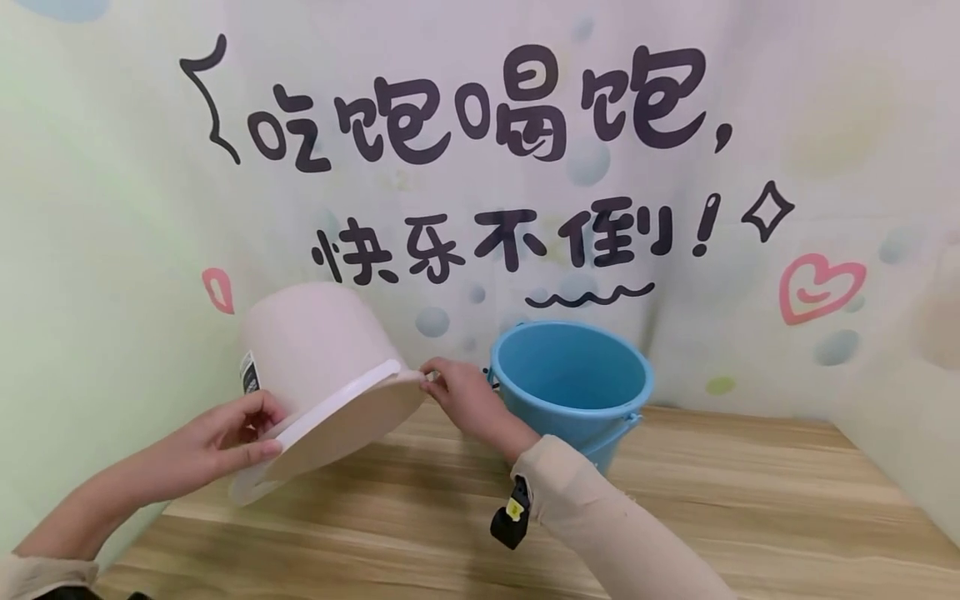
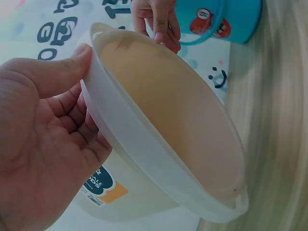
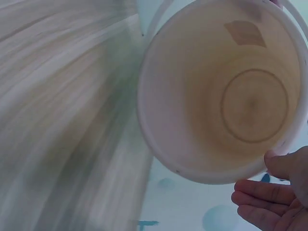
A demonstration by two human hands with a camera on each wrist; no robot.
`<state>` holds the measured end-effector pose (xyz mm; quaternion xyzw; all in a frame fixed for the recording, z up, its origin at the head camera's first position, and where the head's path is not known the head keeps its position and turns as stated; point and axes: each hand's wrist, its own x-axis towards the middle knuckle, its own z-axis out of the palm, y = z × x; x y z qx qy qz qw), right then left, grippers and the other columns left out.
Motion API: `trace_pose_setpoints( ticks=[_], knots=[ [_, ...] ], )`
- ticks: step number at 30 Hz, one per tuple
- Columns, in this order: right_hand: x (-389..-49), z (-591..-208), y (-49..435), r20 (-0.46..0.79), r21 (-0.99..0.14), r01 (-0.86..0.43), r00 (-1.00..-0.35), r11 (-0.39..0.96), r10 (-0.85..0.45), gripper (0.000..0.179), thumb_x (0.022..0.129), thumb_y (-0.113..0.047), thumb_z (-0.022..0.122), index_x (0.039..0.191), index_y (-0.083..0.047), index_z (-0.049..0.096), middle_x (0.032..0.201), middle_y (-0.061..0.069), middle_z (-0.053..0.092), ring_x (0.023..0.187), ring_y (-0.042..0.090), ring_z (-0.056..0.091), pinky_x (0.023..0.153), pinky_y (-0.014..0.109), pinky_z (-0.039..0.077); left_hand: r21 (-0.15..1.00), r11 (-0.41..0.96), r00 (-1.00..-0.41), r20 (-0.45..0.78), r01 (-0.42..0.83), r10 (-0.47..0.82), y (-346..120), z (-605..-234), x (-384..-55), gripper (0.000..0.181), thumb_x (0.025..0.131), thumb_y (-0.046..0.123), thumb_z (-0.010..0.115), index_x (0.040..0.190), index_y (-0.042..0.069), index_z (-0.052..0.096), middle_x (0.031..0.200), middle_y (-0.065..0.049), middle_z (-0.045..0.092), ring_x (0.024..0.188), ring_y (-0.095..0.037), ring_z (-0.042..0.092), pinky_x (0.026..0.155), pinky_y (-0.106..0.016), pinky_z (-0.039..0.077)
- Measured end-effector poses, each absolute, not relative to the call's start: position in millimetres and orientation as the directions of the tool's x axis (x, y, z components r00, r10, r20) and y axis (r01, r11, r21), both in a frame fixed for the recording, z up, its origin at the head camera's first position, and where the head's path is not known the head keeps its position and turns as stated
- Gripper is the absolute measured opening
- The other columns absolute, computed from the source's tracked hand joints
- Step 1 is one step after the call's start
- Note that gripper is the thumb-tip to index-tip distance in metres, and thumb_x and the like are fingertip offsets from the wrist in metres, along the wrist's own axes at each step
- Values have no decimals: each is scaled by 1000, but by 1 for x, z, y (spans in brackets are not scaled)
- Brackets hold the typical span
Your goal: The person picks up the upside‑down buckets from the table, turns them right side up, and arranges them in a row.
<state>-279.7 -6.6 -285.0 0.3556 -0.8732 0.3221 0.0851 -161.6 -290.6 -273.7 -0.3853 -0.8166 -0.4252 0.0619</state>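
A pale pink bucket (image 1: 322, 342) is tipped over above the table, its bottom up and its mouth facing down and toward me. My left hand (image 1: 217, 433) grips it at the near left of the rim, thumb on the white handle band (image 2: 144, 144) that runs along the rim in the left wrist view. With thumb and fingers, my right hand (image 1: 472, 404) pinches the right edge of the rim. The right wrist view looks straight into the bucket's inside (image 3: 252, 106), where only a ring on the bottom and the label's shadow show.
Just right of my right hand stands a blue bucket (image 1: 570, 367), upright on the wooden table (image 1: 712, 500), its handle hanging down. A cloth backdrop (image 1: 450, 183) with large black writing hangs close behind. A printed label (image 2: 103, 185) is on the pink bucket's side.
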Motion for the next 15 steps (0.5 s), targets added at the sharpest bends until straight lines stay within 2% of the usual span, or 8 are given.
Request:
trace_pose_setpoints(
  ticks=[3, 8, 15],
  knots=[
    [-280, -276, -5, 390, -493, -673, -737, 551, -552, 22, 90, -18, 58, 110, -9, 61, 95, 3, 66, 69, 10, 56, 56, 19, 44, 680, 302, -692, 421, 668, 586, -289, -266, -164, 28, 86, -15, 49, 103, 7, 47, 88, -1, 47, 76, -14, 48, 59, -28, 42],
    [-284, -263, -2, 420, -450, -691, -723, 565, -549, 23, 90, -18, 58, 110, -9, 63, 86, 3, 66, 61, 12, 52, 52, 21, 41, 710, 290, -707, 402, 642, 581, -288, -255, -167, 26, 88, -13, 45, 104, 7, 48, 88, -3, 50, 78, -14, 49, 62, -27, 43],
    [-290, -248, 2, 438, -470, -688, -726, 553, -530, 24, 90, -20, 59, 111, -11, 65, 86, 5, 67, 58, 13, 51, 48, 22, 39, 724, 335, -759, 391, 603, 521, -286, -247, -169, 22, 91, -7, 44, 106, 9, 48, 88, -5, 52, 80, -15, 51, 64, -26, 45]
  ],
)
